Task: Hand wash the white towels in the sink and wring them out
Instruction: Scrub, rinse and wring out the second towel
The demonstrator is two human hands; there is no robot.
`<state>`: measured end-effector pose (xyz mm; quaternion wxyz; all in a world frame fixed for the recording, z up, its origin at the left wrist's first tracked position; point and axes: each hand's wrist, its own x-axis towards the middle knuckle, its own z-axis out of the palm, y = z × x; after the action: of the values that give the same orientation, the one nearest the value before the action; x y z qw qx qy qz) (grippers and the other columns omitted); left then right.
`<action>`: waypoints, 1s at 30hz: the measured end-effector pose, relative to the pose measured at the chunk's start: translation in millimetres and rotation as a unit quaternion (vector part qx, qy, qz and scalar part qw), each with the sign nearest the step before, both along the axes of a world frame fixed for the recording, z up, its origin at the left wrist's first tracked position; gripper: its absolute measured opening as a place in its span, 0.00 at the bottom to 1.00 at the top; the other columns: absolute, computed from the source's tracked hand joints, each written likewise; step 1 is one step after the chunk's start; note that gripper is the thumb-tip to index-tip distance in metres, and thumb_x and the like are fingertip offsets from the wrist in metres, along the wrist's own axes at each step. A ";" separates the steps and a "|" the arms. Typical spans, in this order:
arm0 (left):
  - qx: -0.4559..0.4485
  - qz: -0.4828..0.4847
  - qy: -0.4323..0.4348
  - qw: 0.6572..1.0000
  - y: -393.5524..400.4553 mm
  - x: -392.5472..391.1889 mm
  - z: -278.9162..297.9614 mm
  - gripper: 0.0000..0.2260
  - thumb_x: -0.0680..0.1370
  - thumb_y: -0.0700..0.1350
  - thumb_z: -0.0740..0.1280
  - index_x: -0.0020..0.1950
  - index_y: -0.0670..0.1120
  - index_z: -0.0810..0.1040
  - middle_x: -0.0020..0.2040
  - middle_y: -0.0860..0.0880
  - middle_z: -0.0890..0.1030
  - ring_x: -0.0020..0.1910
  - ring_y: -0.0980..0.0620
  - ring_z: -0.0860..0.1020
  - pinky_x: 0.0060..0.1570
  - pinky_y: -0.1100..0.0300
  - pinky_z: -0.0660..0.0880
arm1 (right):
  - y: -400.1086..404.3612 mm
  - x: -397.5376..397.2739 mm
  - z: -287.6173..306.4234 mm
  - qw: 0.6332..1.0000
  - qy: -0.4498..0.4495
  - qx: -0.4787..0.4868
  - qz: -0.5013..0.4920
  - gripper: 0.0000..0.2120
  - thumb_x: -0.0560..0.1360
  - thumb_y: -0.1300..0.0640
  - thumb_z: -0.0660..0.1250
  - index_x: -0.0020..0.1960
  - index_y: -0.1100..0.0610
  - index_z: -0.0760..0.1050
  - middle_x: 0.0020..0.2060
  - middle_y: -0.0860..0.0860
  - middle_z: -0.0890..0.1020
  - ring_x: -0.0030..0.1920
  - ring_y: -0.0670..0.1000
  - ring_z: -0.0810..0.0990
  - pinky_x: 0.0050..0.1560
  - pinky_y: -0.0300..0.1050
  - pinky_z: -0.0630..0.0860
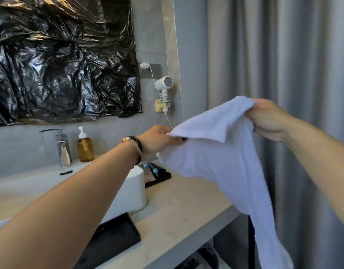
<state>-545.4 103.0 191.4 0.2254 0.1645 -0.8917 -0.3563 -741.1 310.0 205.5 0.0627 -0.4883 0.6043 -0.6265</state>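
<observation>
I hold one white towel (221,158) in the air, above the right end of the counter. My left hand (157,139), with beaded bracelets at the wrist, pinches the towel's near top corner. My right hand (266,118) grips the far top edge, higher and further right. The cloth hangs down in folds past the counter's edge. The white sink (128,193) stands to the left, below my left forearm; its inside is mostly hidden.
A chrome tap (62,146) and an amber pump bottle (85,147) stand behind the sink. Two black trays (112,235) (159,176) lie on the pale counter (179,216). Black plastic covers the mirror. A hairdryer (164,83) hangs on the wall; grey curtains hang at right.
</observation>
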 end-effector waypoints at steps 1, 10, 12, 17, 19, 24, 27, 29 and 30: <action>0.084 -0.017 0.031 0.996 -3.3 -1.3 -4.3 0.12 0.74 0.50 0.72 0.47 0.42 0.82 0.46 0.45 0.83 0.45 0.49 0.79 0.48 0.56 0.77 | -0.6 -5.2 -2.8 0.999 -0.044 -0.017 0.013 0.06 0.80 0.62 0.62 0.49 0.60 0.79 0.36 0.49 0.84 0.37 0.46 0.83 0.39 0.40 0.79; -0.171 0.079 -0.049 0.981 -0.5 -28.7 2.0 0.23 0.64 0.59 0.79 0.35 0.44 0.72 0.31 0.50 0.68 0.31 0.52 0.66 0.31 0.61 0.63 | -22.8 -50.0 -12.4 0.970 0.072 0.102 -0.211 0.14 0.67 0.50 0.77 0.42 0.55 0.74 0.34 0.49 0.76 0.34 0.48 0.74 0.35 0.43 0.70; -0.256 0.110 -0.106 0.955 -2.4 -27.4 7.4 0.18 0.68 0.52 0.79 0.34 0.43 0.74 0.30 0.50 0.68 0.32 0.50 0.64 0.30 0.60 0.62 | -23.5 -55.6 -8.9 0.956 0.100 0.083 -0.264 0.16 0.67 0.49 0.78 0.43 0.55 0.73 0.33 0.49 0.74 0.32 0.48 0.71 0.32 0.41 0.67; 0.093 0.035 0.087 0.991 -16.2 -24.6 7.2 0.07 0.75 0.44 0.73 0.52 0.44 0.83 0.46 0.46 0.83 0.45 0.51 0.80 0.50 0.58 0.78 | -44.6 -80.4 -21.3 0.969 -0.024 -0.038 -0.244 0.14 0.74 0.49 0.69 0.37 0.58 0.73 0.31 0.53 0.72 0.31 0.48 0.70 0.30 0.33 0.69; 0.228 -0.026 0.119 0.966 -16.6 -24.1 -3.0 0.09 0.78 0.42 0.68 0.58 0.44 0.81 0.52 0.45 0.84 0.50 0.50 0.82 0.53 0.52 0.80 | -57.5 -92.1 -30.6 0.977 -0.138 -0.050 -0.155 0.17 0.75 0.48 0.67 0.42 0.63 0.78 0.39 0.58 0.80 0.40 0.53 0.79 0.48 0.49 0.81; 0.345 0.018 0.190 0.919 -7.3 -29.4 -26.3 0.13 0.72 0.42 0.67 0.56 0.43 0.80 0.49 0.43 0.77 0.40 0.47 0.78 0.36 0.57 0.75 | -65.5 -71.9 -40.5 0.979 -0.196 -0.033 -0.043 0.04 0.68 0.59 0.68 0.41 0.59 0.75 0.34 0.55 0.77 0.39 0.54 0.77 0.37 0.42 0.72; 0.362 0.064 0.209 0.906 0.9 -34.5 -29.8 0.28 0.63 0.51 0.75 0.61 0.44 0.79 0.57 0.46 0.82 0.50 0.44 0.82 0.46 0.53 0.79 | -56.7 -58.1 -45.4 0.997 -0.026 0.053 -0.044 0.19 0.60 0.60 0.71 0.50 0.54 0.74 0.40 0.50 0.78 0.39 0.48 0.76 0.36 0.39 0.73; 0.348 0.094 0.231 0.904 3.6 -39.5 -32.3 0.26 0.63 0.55 0.77 0.57 0.45 0.81 0.55 0.47 0.84 0.52 0.45 0.82 0.54 0.50 0.77 | -51.8 -57.0 -47.4 0.986 0.100 0.084 -0.107 0.18 0.59 0.55 0.72 0.49 0.53 0.74 0.38 0.46 0.77 0.37 0.43 0.74 0.34 0.30 0.71; 0.335 0.099 0.240 0.906 3.5 -42.5 -34.0 0.20 0.67 0.55 0.76 0.54 0.45 0.82 0.51 0.47 0.84 0.48 0.46 0.82 0.51 0.52 0.76 | -49.6 -60.6 -48.3 0.979 0.122 0.071 -0.148 0.14 0.62 0.53 0.74 0.44 0.54 0.74 0.35 0.45 0.75 0.35 0.43 0.72 0.32 0.30 0.69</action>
<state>-587.9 106.5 157.4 0.3988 0.2271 -0.6180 -0.6384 -801.8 260.4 157.2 -0.0702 -0.4606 0.7156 -0.5204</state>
